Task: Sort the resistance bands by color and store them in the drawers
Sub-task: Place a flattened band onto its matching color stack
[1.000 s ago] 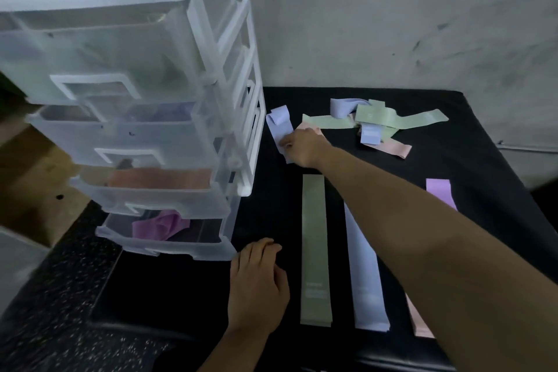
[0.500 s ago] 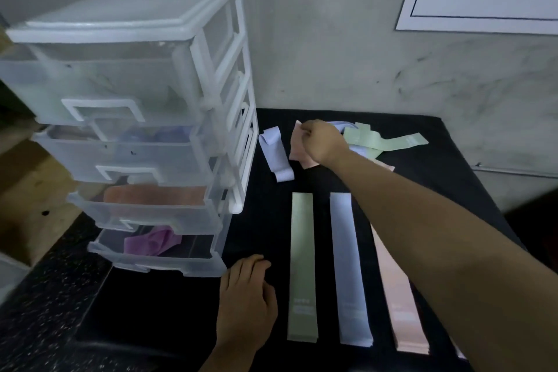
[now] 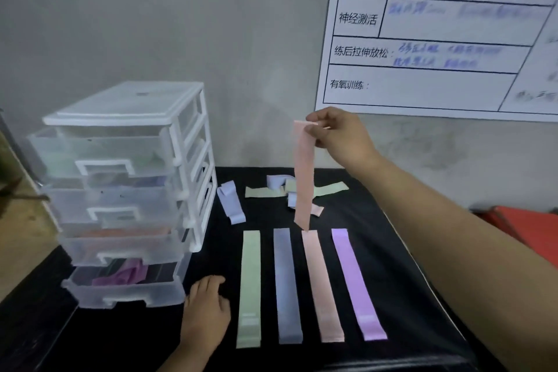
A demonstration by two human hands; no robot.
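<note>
Right hand [image 3: 341, 136] pinches hanging pink band [image 3: 303, 184]; bottom drawer [image 3: 126, 296] holds purple band [image 3: 123, 275].

The right hand [image 3: 341, 136] and its long forearm [image 3: 453, 235] are bare. The left hand [image 3: 205, 314] and wrist [image 3: 184, 355] are bare too.

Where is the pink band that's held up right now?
Head view, centre: the pink band hangs from the right hand, its lower end by the far end of the flat pink strip.

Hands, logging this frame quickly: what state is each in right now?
Left hand: open, resting on the black cloth, holding nothing.
Right hand: closed, pinching the top of a hanging pink band.
</note>
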